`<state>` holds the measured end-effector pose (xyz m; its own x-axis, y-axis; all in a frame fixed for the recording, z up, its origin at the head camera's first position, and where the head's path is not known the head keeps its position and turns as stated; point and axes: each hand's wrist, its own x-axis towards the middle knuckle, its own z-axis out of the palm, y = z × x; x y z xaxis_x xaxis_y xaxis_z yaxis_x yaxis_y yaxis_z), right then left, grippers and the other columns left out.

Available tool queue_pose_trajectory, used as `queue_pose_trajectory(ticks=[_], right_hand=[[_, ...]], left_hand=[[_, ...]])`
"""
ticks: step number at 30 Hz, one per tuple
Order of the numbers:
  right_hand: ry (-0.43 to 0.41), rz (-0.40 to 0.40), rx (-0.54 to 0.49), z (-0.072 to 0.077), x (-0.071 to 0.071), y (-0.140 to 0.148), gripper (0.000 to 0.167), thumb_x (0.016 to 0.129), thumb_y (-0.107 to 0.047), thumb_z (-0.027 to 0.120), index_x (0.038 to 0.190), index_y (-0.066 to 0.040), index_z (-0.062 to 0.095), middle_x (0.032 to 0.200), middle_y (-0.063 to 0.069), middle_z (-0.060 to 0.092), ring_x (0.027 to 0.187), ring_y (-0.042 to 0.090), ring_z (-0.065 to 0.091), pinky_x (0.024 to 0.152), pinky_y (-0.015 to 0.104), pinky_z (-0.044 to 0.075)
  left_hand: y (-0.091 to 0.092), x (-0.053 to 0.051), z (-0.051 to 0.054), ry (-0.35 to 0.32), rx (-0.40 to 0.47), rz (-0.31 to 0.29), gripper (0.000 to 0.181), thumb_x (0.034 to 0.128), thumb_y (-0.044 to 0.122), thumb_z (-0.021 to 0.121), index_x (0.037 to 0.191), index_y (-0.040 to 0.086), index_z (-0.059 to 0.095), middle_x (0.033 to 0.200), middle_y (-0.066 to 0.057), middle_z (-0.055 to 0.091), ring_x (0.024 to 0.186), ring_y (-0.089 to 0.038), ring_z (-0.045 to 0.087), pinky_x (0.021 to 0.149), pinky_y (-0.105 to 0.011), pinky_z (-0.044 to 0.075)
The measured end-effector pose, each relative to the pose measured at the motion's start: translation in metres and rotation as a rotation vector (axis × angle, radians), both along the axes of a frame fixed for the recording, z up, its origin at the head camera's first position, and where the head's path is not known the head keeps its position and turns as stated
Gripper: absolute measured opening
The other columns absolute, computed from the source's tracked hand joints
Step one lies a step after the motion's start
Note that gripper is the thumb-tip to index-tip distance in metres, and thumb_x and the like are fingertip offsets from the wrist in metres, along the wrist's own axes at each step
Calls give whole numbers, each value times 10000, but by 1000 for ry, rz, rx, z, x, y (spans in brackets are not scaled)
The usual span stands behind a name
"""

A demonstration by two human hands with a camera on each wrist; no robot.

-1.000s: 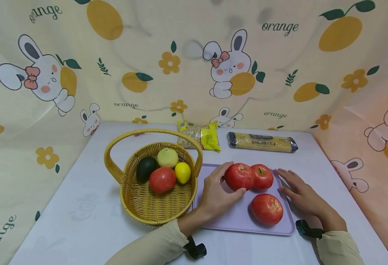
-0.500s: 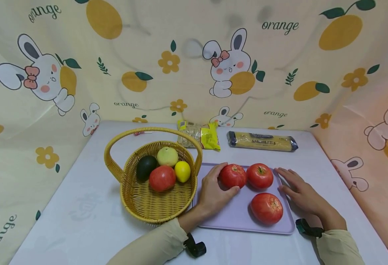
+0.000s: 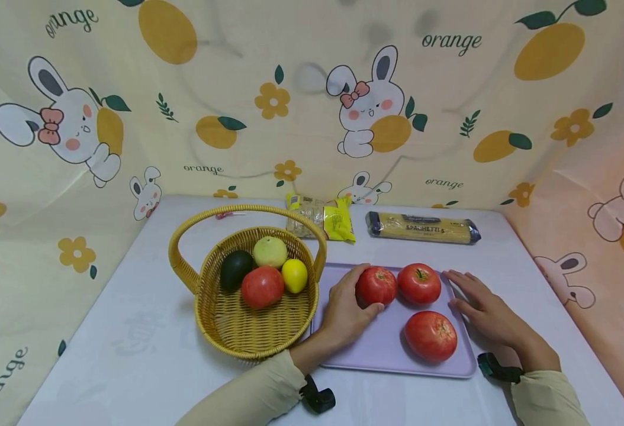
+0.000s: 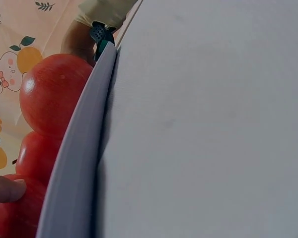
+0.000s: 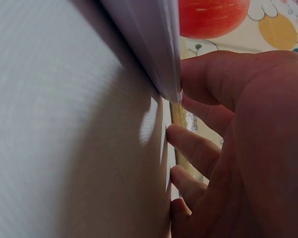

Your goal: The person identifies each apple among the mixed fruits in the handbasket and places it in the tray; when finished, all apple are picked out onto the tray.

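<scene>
In the head view, my left hand (image 3: 345, 315) curves its fingers and thumb round a red tomato (image 3: 380, 286) at the left of the lilac tray (image 3: 362, 352). The left wrist view shows the thumb pressed against that tomato (image 4: 21, 213). Two other tomatoes lie on the tray, one at the back (image 3: 419, 284) and one nearer the front (image 3: 431, 336). My right hand (image 3: 486, 310) rests along the tray's right edge with loosely extended fingers. In the right wrist view its thumb touches the tray's rim (image 5: 161, 54), while the other fingertips meet the tabletop.
Left of the tray stands a handled wicker basket (image 3: 248, 337) holding a dark green avocado (image 3: 235, 270), a pale green round fruit (image 3: 270, 252), a lemon (image 3: 294, 276) and a tomato (image 3: 262, 287). Behind lie a yellow food bag (image 3: 337, 220) and a spaghetti pack (image 3: 424, 228).
My left hand has shifted the gripped tomato left, opening a small gap from the back tomato. Over the last half second it barely moves. The right hand stays in place.
</scene>
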<state>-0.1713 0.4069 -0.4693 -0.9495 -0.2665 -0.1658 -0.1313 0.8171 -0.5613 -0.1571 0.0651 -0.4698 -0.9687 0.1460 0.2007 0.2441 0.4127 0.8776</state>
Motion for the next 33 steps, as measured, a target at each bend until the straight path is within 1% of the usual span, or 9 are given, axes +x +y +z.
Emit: queue_pose_trajectory(ticks=[7,11,13,15,18,20,23,27,33], right_hand=[[6,4,-3,1,0,0,777,1088,-388,655,1752,-239,281,1765,308,256,1629,620,74,1067,952,248],[-1,3,-11,1,0,1,777,1088,-386,655,1752,-244,279,1768,307,250,1629,621,67,1064,956,243],[-2,3,-11,1,0,1,777,1088,-385,656,1752,-245,279,1768,307,248,1629,622,66,1061,958,244],[-1,5,-8,1,0,1,777,1086,-385,659,1752,-247,282,1767,308,247,1628,624,69,1057,957,249],[-1,8,-6,1,0,2,779,1086,-390,659,1752,-247,282,1766,312,244,1623,629,75,1050,958,256],[-2,10,-9,1,1,2,779,1085,-397,660,1751,-251,283,1767,312,242,1622,630,75,1051,958,253],[-3,7,-10,0,2,3,781,1085,-400,661,1751,-249,282,1767,314,240,1623,632,66,1053,962,241],[0,-2,0,0,2,4,787,1083,-398,665,1752,-244,281,1764,312,249,1623,631,67,1052,962,244],[8,8,-8,0,0,2,793,1079,-386,671,1751,-226,283,1762,309,259,1622,631,73,1046,960,260]], left_hand=[[0,1,6,-13,-15,1,836,864,131,936,1599,114,539,1612,-77,601,1476,-316,580,1251,-511,470],[-2,3,12,-10,-25,-3,843,874,145,932,1609,98,524,1641,-99,569,1508,-330,550,1276,-516,438],[-3,5,18,-17,-14,-11,842,879,152,929,1613,101,520,1647,-94,564,1516,-323,545,1281,-515,432],[-6,9,26,-21,6,-27,840,883,155,925,1615,109,517,1651,-85,561,1519,-308,545,1276,-500,442],[-13,17,41,-21,44,-65,832,894,165,912,1623,123,512,1654,-69,559,1521,-287,549,1270,-485,450],[-20,24,49,-19,54,-88,827,899,185,908,1624,135,514,1647,-63,568,1494,-289,579,1250,-478,476],[-32,30,56,-39,52,-103,807,902,216,905,1616,149,534,1626,-56,591,1437,-310,624,1218,-474,511],[-46,35,58,-84,41,-103,770,904,235,900,1594,155,566,1588,-61,627,1399,-311,634,1191,-457,535],[-63,39,55,-109,35,-121,766,903,232,892,1587,117,565,1579,-100,629,1422,-332,615,1201,-501,525]])
